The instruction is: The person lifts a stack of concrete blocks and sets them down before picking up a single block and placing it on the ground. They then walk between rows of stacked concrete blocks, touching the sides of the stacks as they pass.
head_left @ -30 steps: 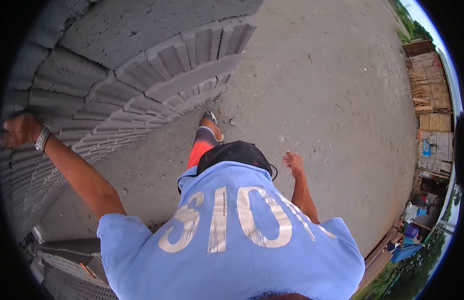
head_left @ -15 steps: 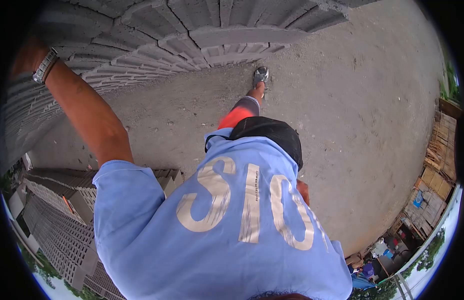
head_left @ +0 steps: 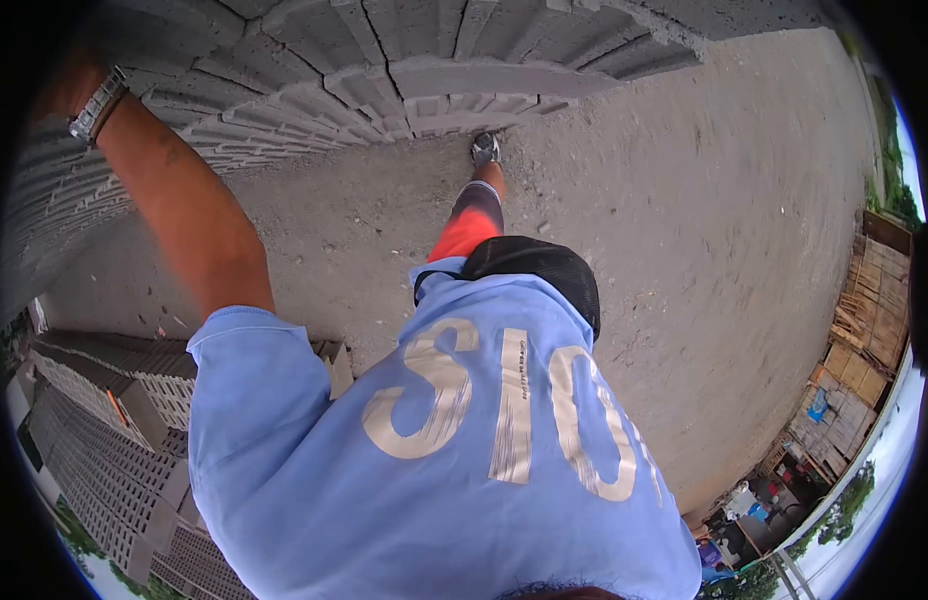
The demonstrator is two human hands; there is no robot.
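Note:
My left arm reaches up to the view's upper left, with a metal-band wristwatch (head_left: 99, 106) on the wrist. The dim edge of the view swallows most of my left hand (head_left: 66, 88), fingers included. The hand overlaps the tall stack of grey concrete blocks (head_left: 314, 70), its nearest neighbour. My right hand is hidden. A light blue shirt (head_left: 314, 470) with large pale letters covers my torso, with black mesh fabric (head_left: 539, 270) at the waist. Below it show a red and dark trouser leg (head_left: 469, 225) and one grey shoe (head_left: 485, 150).
Bare grey ground (head_left: 704, 230) with small stones stretches along the block stack. More stacks of hollow blocks (head_left: 104, 470) stand at lower left. On the right lie a shack with woven or board walls (head_left: 874, 290) and a cluttered spot (head_left: 749, 510) with mixed items.
The visible shoe and leg have shifted left in the view. My right hand, partly visible beside the shirt before, is out of sight. My left arm stays raised by the blocks.

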